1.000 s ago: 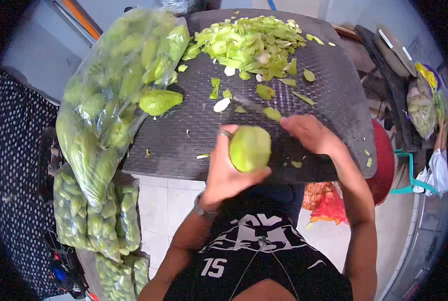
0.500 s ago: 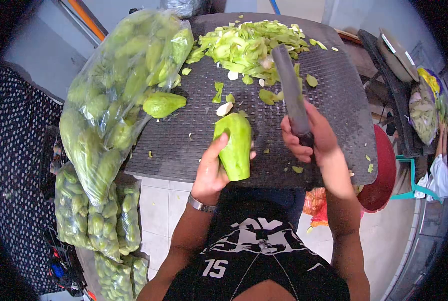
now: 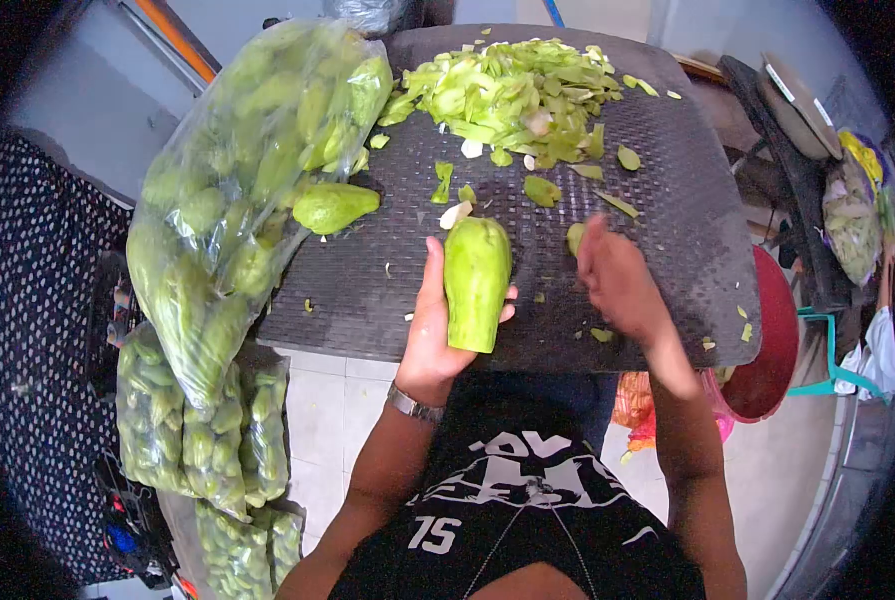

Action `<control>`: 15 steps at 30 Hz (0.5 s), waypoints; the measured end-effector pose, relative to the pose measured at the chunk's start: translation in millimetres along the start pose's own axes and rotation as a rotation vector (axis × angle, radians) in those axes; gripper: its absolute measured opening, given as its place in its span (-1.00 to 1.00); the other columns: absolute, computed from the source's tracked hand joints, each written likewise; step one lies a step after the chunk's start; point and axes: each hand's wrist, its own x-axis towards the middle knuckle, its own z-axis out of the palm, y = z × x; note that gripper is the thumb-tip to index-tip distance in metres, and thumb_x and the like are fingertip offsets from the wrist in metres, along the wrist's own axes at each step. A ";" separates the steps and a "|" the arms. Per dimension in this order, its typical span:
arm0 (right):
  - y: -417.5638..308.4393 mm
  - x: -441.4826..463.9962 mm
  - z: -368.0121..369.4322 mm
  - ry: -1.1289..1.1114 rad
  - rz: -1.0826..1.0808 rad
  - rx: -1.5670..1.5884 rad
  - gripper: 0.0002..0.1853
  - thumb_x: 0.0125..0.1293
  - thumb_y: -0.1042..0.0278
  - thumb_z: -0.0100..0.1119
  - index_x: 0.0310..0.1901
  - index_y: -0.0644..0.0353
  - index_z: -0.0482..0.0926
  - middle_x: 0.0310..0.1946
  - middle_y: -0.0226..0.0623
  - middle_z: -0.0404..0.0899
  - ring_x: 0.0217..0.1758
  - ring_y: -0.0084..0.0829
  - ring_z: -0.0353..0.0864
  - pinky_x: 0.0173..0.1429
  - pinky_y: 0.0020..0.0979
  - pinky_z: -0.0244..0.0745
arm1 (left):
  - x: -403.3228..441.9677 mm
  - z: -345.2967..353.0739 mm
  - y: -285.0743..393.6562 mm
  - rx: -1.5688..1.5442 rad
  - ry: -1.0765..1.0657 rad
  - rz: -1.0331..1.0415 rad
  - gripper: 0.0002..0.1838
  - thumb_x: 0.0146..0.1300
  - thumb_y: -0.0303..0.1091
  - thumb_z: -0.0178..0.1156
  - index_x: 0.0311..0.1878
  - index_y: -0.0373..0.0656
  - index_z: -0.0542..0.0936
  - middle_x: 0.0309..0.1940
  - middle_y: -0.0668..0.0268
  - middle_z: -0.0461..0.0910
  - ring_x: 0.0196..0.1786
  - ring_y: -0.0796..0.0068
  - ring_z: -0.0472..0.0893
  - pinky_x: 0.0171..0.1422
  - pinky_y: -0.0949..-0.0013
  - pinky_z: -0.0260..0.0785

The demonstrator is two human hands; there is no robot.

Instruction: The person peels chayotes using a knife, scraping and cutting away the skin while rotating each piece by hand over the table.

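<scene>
A peeled green fruit (image 3: 477,285) rests in my left hand (image 3: 433,325), its narrow end toward me and my fingers around its sides. To the right, my right hand (image 3: 619,285) is closed and blurred over the table; the knife seen earlier does not show clearly in it. Beyond the hands lies a heap of green peelings (image 3: 517,95). An unpeeled green fruit (image 3: 335,208) sits beside a big clear bag of fruit (image 3: 237,180). A white scrap (image 3: 455,215) lies just behind the held fruit.
The dark woven table (image 3: 367,320) spans the middle. Packed bags of green produce (image 3: 212,440) are at the lower left. A red tub (image 3: 762,350), a teal stool (image 3: 822,350) and red net bags (image 3: 637,405) are at the right, below the table.
The held fruit turned from blunt end up to lying lengthwise in my left hand. My right hand raised the knife into view, then tilted so that the blade is no longer clearly visible.
</scene>
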 end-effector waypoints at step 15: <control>-13.7 -21.9 13.2 0.018 -0.463 -0.852 -0.21 0.12 -0.61 0.24 -0.30 0.18 0.54 -0.44 -0.07 0.66 -0.36 0.03 0.74 -0.29 0.01 0.60 | -6.3 18.2 -9.8 0.063 -0.120 -0.214 -0.18 0.42 0.52 -0.10 0.22 -0.11 0.56 -0.16 0.20 0.72 -0.36 0.34 0.75 -0.43 0.33 0.63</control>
